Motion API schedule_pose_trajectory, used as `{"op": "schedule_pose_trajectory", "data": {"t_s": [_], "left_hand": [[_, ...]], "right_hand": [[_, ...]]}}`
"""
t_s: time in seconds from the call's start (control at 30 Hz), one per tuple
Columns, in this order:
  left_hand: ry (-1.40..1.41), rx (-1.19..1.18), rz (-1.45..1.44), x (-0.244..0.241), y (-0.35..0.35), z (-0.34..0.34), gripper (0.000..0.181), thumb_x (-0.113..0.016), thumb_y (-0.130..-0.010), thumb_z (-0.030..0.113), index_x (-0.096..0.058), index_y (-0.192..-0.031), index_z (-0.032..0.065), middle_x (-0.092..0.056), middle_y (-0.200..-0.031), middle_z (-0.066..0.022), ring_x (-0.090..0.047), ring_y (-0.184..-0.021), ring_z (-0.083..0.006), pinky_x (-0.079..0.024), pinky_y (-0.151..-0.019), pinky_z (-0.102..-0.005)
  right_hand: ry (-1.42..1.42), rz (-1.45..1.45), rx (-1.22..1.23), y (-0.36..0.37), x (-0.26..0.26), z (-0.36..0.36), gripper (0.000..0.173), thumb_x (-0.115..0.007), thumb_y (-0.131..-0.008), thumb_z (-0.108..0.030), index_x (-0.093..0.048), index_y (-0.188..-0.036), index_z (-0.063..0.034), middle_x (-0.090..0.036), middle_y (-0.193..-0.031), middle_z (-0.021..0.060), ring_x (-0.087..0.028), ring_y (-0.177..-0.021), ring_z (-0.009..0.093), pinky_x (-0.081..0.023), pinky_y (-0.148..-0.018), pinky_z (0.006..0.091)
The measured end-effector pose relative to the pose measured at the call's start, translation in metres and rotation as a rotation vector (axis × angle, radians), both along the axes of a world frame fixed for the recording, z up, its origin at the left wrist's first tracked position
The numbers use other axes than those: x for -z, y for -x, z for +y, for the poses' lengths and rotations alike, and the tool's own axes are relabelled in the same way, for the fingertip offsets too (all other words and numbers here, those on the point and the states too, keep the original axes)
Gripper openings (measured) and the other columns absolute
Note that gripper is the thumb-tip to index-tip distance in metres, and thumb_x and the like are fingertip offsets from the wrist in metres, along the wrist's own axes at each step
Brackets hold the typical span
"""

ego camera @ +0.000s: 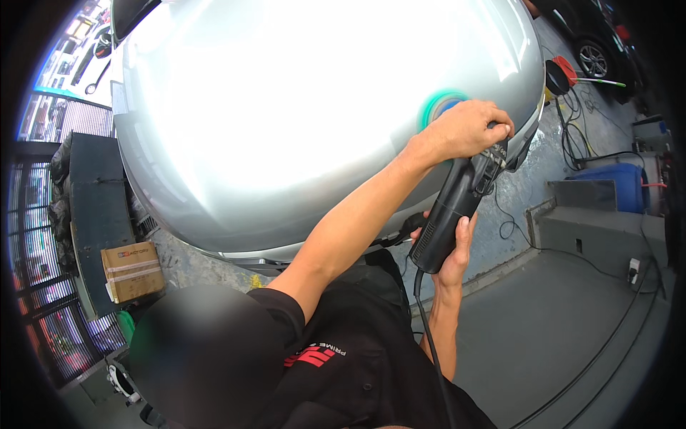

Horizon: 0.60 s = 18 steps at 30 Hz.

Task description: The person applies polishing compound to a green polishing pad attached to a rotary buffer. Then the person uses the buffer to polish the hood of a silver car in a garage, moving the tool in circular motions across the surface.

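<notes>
A black corded polisher lies between my two hands. My left hand grips its head end from above, palm down. My right hand cups the rear of the body from below, with the thumb along the right side. Past my left wrist shows a green polishing pad around a blue centre, partly covered by the hand. It appears against the silver car panel, and its rim looks blurred. The power cord runs down from the tool's rear end over my black shirt.
A cardboard box rests by a dark bench at left. Hoses and cables lie on the floor at right, near a red bucket and a black car. A blue container stands behind a raised grey step.
</notes>
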<state>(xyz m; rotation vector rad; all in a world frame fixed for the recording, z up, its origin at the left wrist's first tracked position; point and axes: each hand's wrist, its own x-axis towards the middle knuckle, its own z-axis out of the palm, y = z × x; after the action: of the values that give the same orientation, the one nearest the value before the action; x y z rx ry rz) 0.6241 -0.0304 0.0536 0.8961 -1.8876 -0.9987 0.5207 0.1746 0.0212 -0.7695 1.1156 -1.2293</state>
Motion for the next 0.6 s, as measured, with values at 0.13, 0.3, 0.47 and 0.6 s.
{"op": "schedule_pose_trajectory", "data": {"t_s": [0.13, 0.3, 0.47, 0.6], "left_hand": [[0.001, 0.006, 0.014, 0.003, 0.002, 0.006, 0.035, -0.057, -0.106, 0.033, -0.081, -0.115, 0.0084, -0.076, -0.11, -0.0144, -0.072, -0.105, -0.0306, -0.055, -0.097, -0.0422], [-0.174, 0.011, 0.028, -0.006, -0.027, -0.014, 0.032, -0.061, -0.108, 0.034, -0.08, -0.119, 0.0098, -0.077, -0.109, -0.0059, -0.07, -0.1, -0.0169, -0.055, -0.094, -0.035], [-0.141, 0.049, 0.094, -0.018, -0.089, -0.058, 0.037, -0.061, -0.109, 0.037, -0.079, -0.121, 0.0074, -0.077, -0.112, -0.0044, -0.071, -0.101, -0.0159, -0.056, -0.096, -0.032], [-0.243, -0.01, 0.059, -0.026, -0.128, -0.065, 0.041, -0.06, -0.112, 0.037, -0.071, -0.138, 0.0067, -0.074, -0.124, -0.0075, -0.066, -0.115, -0.0174, -0.052, -0.105, -0.0339]], "right_hand": [[0.003, -0.081, -0.008, 0.003, 0.007, 0.007, 0.056, -0.045, -0.114, -0.043, -0.034, -0.157, -0.0082, -0.067, -0.108, 0.0169, -0.074, -0.073, 0.024, -0.065, -0.065, 0.0362], [-0.001, -0.034, 0.006, -0.02, -0.009, -0.014, 0.051, -0.045, -0.115, -0.043, -0.039, -0.152, -0.0078, -0.067, -0.107, 0.016, -0.075, -0.076, 0.023, -0.066, -0.065, 0.0357], [0.04, -0.04, -0.075, -0.053, -0.031, -0.054, 0.066, -0.057, -0.113, -0.041, -0.034, -0.163, -0.005, -0.065, -0.112, 0.0102, -0.068, -0.083, 0.015, -0.063, -0.071, 0.0333], [0.086, 0.02, -0.104, -0.071, -0.026, -0.07, 0.074, -0.062, -0.111, -0.046, -0.037, -0.163, 0.0, -0.066, -0.126, 0.0142, -0.064, -0.104, 0.017, -0.054, -0.091, 0.0338]]}}
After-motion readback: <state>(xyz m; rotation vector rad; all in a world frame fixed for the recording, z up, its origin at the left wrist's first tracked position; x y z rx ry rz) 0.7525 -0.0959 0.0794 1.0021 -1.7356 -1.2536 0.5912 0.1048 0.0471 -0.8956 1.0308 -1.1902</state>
